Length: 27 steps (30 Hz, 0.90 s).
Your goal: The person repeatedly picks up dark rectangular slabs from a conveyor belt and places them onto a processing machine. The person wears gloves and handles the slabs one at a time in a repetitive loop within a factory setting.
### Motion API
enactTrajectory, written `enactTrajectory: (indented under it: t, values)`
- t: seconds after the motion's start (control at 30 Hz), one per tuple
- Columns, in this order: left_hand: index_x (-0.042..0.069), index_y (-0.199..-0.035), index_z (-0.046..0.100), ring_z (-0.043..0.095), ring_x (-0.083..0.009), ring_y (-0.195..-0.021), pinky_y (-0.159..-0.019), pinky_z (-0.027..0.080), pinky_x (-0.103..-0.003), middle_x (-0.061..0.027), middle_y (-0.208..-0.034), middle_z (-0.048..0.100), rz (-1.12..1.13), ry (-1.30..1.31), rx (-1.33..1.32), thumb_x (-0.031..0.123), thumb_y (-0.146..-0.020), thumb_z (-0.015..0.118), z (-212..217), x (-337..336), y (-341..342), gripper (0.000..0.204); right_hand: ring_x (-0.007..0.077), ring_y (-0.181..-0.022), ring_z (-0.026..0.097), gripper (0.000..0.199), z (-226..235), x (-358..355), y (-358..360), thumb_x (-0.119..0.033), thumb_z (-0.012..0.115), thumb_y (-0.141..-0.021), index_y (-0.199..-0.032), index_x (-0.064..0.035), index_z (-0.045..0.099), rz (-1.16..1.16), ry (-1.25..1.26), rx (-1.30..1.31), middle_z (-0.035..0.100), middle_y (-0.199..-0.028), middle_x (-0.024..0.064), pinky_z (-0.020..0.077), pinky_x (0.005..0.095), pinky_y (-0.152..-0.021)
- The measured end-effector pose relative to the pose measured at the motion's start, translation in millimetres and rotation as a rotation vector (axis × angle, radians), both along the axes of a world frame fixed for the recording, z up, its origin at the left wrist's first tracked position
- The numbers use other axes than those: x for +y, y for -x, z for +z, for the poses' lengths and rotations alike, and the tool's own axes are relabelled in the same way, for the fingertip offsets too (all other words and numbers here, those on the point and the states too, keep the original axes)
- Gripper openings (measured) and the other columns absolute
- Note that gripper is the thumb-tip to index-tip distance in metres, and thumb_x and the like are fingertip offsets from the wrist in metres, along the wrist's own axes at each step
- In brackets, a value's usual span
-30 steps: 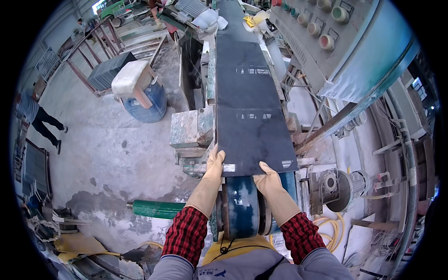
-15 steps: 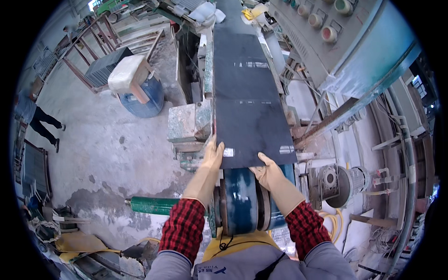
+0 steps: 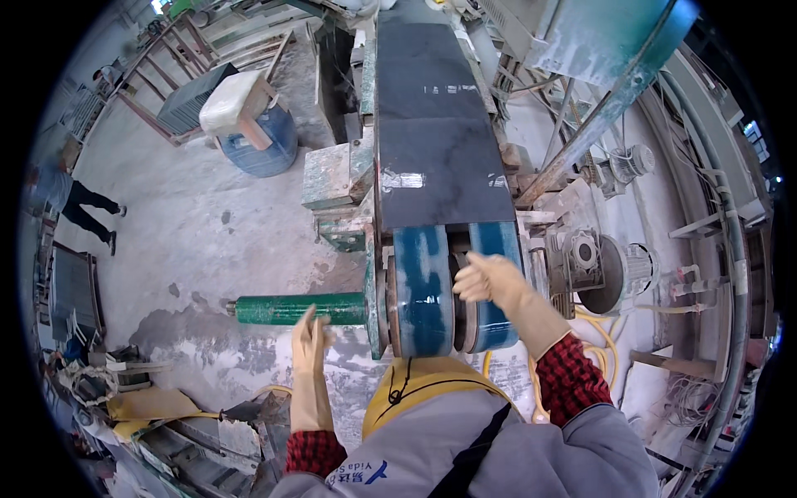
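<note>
A flat dark slab point(image 3: 440, 178) lies on the conveyor in front of me, its near edge over two blue belts point(image 3: 423, 290). Another dark slab point(image 3: 425, 70) lies just beyond it. Both my hands wear pale yellow gloves and hold nothing. My left hand point(image 3: 310, 339) is off to the left, fingers raised and apart, by a green roller point(image 3: 299, 309) that sticks out from the conveyor's side. Above the right-hand belt is my right hand point(image 3: 490, 280), thumb out and fingers loosely bent, apart from the slab; whether it touches the belt I cannot tell.
A blue barrel point(image 3: 261, 145) with a pale container on top stands at the left, beside a stack of dark slabs point(image 3: 195, 98). A person point(image 3: 70, 199) walks at the far left. At the right are a motor point(image 3: 627, 272), yellow hoses point(image 3: 602, 340) and a slanted metal beam point(image 3: 598, 124).
Both hands have let go of the near slab's edge. My left hand has moved left and back toward me; my right is now over the belt. The view has shifted.
</note>
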<state>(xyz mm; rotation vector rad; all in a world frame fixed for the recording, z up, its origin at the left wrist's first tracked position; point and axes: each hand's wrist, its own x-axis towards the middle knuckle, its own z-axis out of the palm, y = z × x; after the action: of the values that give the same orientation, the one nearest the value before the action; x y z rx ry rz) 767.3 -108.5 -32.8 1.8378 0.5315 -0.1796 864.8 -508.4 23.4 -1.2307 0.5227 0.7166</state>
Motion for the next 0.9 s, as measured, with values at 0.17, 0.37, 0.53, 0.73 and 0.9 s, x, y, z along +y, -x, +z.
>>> enactTrajectory:
  t: [0.17, 0.37, 0.53, 0.73, 0.9]
  values:
    - [-0.001, -0.142, 0.04, 0.065, -0.0177, -0.076, -0.069, 0.057, -0.026, -0.0186, -0.116, 0.063, 0.288, 0.139, 0.029, 0.028, -0.097, 0.053, -42, 30, 143, 0.055, 0.0275, -0.073, 0.071, 0.05, -42, 43, 88, -0.041, 0.059, -0.095, -0.099, 0.0087, 0.066, 0.326, -0.116, 0.158, 0.071, -0.09, 0.0235, 0.0599, 0.0346, -0.069]
    - [-0.004, -0.141, 0.039, 0.066, -0.0192, -0.084, -0.073, 0.057, -0.029, -0.0188, -0.113, 0.063, 0.511, 0.189, 0.007, 0.024, -0.099, 0.052, -61, 27, 252, 0.052, 0.0248, -0.076, 0.069, 0.044, -124, 63, 184, -0.039, 0.059, -0.096, -0.106, 0.0039, 0.064, 0.486, -0.067, 0.083, 0.071, -0.094, 0.0179, 0.0581, 0.0317, -0.07]
    - [-0.004, -0.14, 0.041, 0.065, -0.0184, -0.088, -0.076, 0.055, -0.027, -0.014, -0.107, 0.065, 0.512, 0.216, 0.001, 0.021, -0.097, 0.056, -48, 4, 319, 0.051, 0.0211, -0.074, 0.066, 0.027, -307, 10, 250, -0.028, 0.055, -0.098, -0.095, -0.005, 0.067, 0.44, -0.398, 0.092, 0.07, -0.091, 0.0108, 0.0525, 0.0322, -0.063]
    - [-0.005, -0.142, 0.037, 0.065, -0.0235, -0.104, -0.084, 0.055, -0.029, -0.0183, -0.12, 0.063, 0.673, 0.176, -0.04, 0.025, -0.095, 0.06, -28, 8, 385, 0.061, 0.0318, -0.093, 0.067, 0.023, -316, -45, 268, -0.017, 0.052, -0.085, -0.092, -0.0101, 0.072, 1.171, 1.05, -0.406, 0.072, -0.1, 0.0119, 0.0544, 0.0411, -0.079]
    - [-0.004, -0.143, 0.037, 0.065, -0.0238, -0.103, -0.084, 0.055, -0.029, -0.0187, -0.122, 0.062, 0.763, 0.185, -0.046, 0.024, -0.096, 0.059, -30, 15, 428, 0.059, 0.0328, -0.094, 0.068, 0.028, -267, -38, 265, -0.019, 0.047, -0.086, -0.091, -0.0089, 0.073, 1.545, 1.112, -0.741, 0.071, -0.097, 0.0153, 0.0546, 0.0429, -0.083]
